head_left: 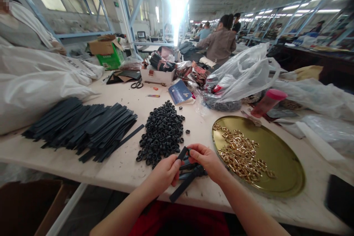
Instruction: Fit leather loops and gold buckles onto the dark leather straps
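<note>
My left hand (167,169) is closed on a dark strap (181,153), its end sticking up between thumb and fingers. Close beside it, my right hand (203,156) pinches at the far end of the same strap; a small dark piece shows at its fingertips, too small to make out. Under both hands lie several more dark straps (182,188) near the table's front edge. Just beyond my left hand is a heap of small black loops (162,132). To the right, a round gold tray (287,169) carries a pile of gold metal buckles (242,155).
Flat dark strips (91,127) are stacked at the left beside a white sack (35,84). Farther back are scissors (136,84), a blue booklet (181,92), a white box (157,76) and a plastic bag (240,77). A pink-lidded jar (268,102) and a dark phone-like object (340,199) sit right. Other people are behind.
</note>
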Tool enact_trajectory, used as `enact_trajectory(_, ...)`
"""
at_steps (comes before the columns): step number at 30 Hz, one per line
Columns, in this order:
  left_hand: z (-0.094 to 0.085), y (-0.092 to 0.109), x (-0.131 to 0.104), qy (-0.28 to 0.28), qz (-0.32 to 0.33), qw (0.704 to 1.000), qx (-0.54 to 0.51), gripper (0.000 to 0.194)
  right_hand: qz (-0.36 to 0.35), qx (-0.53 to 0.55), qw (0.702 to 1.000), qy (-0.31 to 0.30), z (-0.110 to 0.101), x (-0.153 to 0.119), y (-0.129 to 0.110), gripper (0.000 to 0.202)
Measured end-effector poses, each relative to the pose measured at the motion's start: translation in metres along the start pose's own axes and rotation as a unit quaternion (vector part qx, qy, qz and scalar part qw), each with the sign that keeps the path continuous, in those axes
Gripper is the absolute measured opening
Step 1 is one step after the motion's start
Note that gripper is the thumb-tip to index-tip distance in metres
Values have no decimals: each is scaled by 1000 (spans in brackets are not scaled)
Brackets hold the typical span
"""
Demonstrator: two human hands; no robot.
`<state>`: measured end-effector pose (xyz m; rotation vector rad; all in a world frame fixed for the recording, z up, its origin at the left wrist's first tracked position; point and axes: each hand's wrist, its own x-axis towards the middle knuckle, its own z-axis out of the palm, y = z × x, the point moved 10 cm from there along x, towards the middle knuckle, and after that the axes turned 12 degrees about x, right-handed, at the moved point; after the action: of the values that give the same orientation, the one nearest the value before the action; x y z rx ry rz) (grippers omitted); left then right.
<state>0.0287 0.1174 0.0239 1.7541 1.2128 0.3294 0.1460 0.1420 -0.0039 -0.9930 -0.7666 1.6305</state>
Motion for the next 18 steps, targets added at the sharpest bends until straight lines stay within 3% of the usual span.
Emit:
enact_trajectory(4,-13,15,2,57,17,996,71,30,-28,8,999,15,1,-5,-4,27)
enact_trajectory(7,-14,20,-1,64,34,988,139,30,-23,1,1000,20,2,-8,-4,28)
enact_trajectory(10,-10,18,-3,40,48,979,195,30,-25,-53,998,31,1,-13,-4,27)
enact_trajectory(13,-7,18,-5,11,63,972,228,29,-49,-153,987,-22,14,-16,-5,19)
enact_trajectory(15,-5,18,-5,-8,59,974,218,30,-65,-202,976,-55,23,-19,-5,16)
enact_trajectory(18,-1,13,-6,-39,12,988,149,30,-85,-166,982,-29,21,-21,-8,27)
